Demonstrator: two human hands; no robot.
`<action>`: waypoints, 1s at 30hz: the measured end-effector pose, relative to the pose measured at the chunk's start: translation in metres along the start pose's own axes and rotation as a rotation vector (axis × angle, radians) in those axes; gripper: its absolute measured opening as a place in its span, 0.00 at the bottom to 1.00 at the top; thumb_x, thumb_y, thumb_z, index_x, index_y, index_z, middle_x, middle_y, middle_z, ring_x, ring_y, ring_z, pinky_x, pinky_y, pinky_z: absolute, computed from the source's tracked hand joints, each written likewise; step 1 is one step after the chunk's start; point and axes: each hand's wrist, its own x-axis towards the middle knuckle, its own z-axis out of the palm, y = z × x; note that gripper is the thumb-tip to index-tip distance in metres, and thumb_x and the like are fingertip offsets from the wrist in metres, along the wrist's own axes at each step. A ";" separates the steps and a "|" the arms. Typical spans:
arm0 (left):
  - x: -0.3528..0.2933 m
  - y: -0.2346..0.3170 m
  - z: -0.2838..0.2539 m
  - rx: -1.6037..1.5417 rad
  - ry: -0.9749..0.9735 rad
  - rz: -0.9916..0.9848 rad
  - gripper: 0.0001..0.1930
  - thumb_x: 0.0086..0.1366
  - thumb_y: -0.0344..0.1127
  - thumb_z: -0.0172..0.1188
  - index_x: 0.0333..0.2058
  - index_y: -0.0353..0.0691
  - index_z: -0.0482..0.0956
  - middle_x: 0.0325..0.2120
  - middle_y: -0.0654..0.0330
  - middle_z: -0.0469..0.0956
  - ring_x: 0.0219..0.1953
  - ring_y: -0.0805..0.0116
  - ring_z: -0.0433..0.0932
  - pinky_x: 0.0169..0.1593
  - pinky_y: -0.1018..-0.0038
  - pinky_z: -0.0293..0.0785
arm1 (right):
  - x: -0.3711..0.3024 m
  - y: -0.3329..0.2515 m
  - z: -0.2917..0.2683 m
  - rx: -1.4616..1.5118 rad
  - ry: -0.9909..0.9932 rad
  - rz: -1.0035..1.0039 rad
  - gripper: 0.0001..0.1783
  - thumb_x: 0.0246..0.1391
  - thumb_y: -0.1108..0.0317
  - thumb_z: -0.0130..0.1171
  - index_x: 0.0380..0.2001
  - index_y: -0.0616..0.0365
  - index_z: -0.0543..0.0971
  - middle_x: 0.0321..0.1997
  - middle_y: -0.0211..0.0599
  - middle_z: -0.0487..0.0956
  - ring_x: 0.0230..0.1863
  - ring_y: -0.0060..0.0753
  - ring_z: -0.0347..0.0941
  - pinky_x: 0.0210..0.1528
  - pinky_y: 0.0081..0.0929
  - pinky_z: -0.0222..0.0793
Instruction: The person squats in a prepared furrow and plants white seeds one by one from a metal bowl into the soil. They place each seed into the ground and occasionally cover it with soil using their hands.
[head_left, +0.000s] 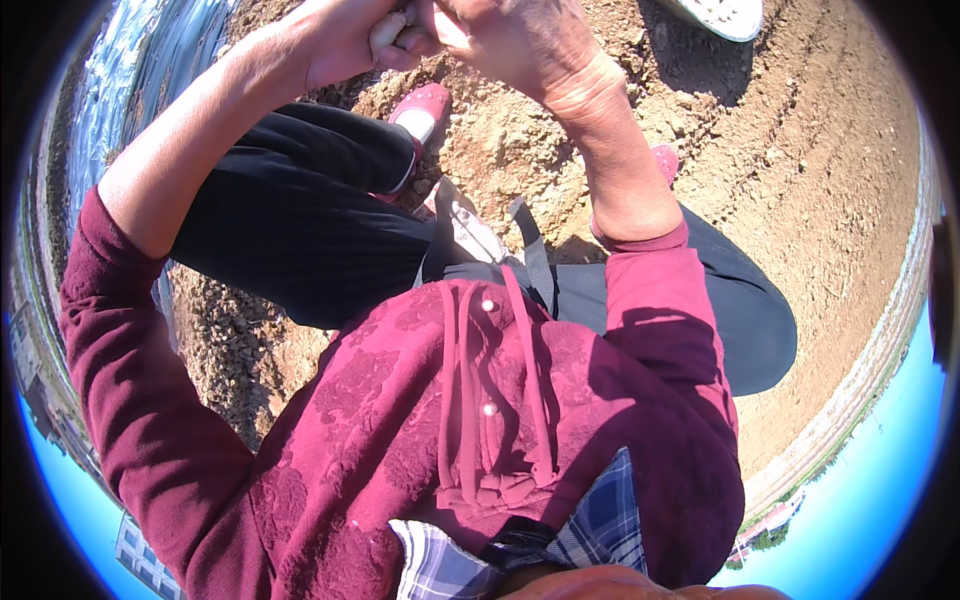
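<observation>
At the top edge of the view my two hands meet, partly cut off by the frame. My left hand [345,42] is closed around a small whitish lump [387,34], which shows between the fingers; its kind is not clear. Against it presses my right hand [520,45], its fingers bent and closed. What those right fingers hold, if anything, is hidden. Below the hands lies dry, crumbly soil [500,130].
A white container [735,15] with pale contents sits at the top right. Shiny plastic sheeting [140,65] covers ground at the left. Between my legs is a pale bag [472,232] with dark straps [535,250]. A red shoe [425,103] rests on the soil.
</observation>
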 end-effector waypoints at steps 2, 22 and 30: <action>-0.003 0.000 0.006 -0.050 0.137 0.028 0.30 0.71 0.64 0.34 0.29 0.48 0.75 0.17 0.70 0.71 0.14 0.78 0.64 0.15 0.84 0.55 | 0.001 0.014 -0.002 0.223 0.051 0.020 0.08 0.45 0.79 0.57 0.32 0.64 0.78 0.29 0.46 0.76 0.30 0.41 0.77 0.33 0.31 0.74; -0.024 0.050 0.030 -0.113 0.076 0.162 0.26 0.74 0.51 0.35 0.44 0.32 0.72 0.21 0.62 0.72 0.15 0.77 0.62 0.15 0.82 0.56 | -0.243 0.193 0.142 -0.250 -0.494 0.976 0.10 0.51 0.59 0.63 0.34 0.50 0.83 0.36 0.41 0.82 0.38 0.46 0.79 0.42 0.38 0.74; -0.024 0.058 0.023 -0.275 -0.029 0.071 0.27 0.75 0.51 0.35 0.48 0.30 0.71 0.23 0.62 0.73 0.19 0.76 0.71 0.17 0.83 0.64 | -0.246 0.177 0.161 -0.364 -0.625 0.804 0.06 0.48 0.73 0.55 0.28 0.58 0.81 0.39 0.46 0.80 0.41 0.51 0.79 0.41 0.42 0.77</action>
